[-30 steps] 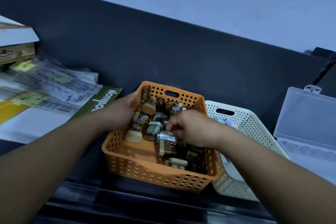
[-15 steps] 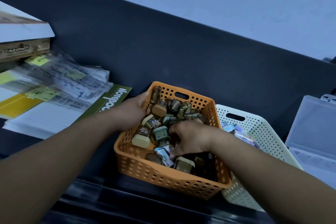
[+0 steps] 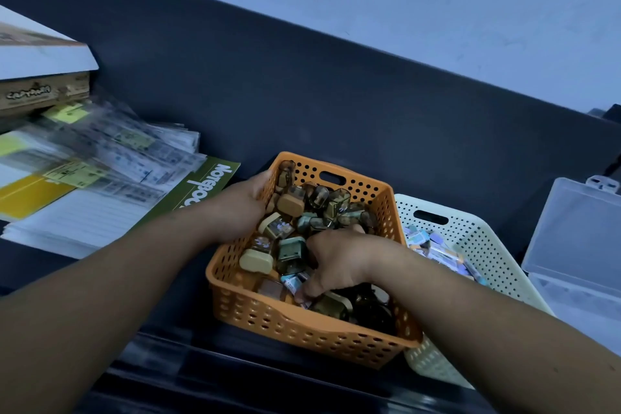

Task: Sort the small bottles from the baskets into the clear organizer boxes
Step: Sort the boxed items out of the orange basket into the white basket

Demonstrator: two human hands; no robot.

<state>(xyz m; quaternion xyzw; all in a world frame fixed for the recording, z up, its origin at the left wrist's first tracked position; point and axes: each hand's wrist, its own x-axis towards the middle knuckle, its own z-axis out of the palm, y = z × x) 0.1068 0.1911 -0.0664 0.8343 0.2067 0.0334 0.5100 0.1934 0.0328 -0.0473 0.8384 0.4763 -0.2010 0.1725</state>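
An orange perforated basket point(image 3: 302, 329) in the middle holds several small brown, tan and green bottles point(image 3: 295, 203). My left hand point(image 3: 242, 205) grips the basket's left rim. My right hand point(image 3: 339, 262) reaches down among the bottles, its fingertips closed on a small bottle with a light blue label point(image 3: 294, 283) near the basket's front. To the right stands a white perforated basket point(image 3: 477, 245) with pastel blue and purple bottles point(image 3: 433, 247). A clear organizer box point(image 3: 571, 245) lies open at the far right.
Stacks of paper, plastic sleeves and a green notebook point(image 3: 201, 191) lie to the left of the orange basket. Cardboard boxes point(image 3: 40, 91) sit at the far left. A dark panel point(image 3: 302, 94) rises behind the baskets.
My right hand has pushed from the basket's middle toward its front and closed its fingertips on the blue-labelled bottle. The view has shifted a little. My left hand stays on the rim.
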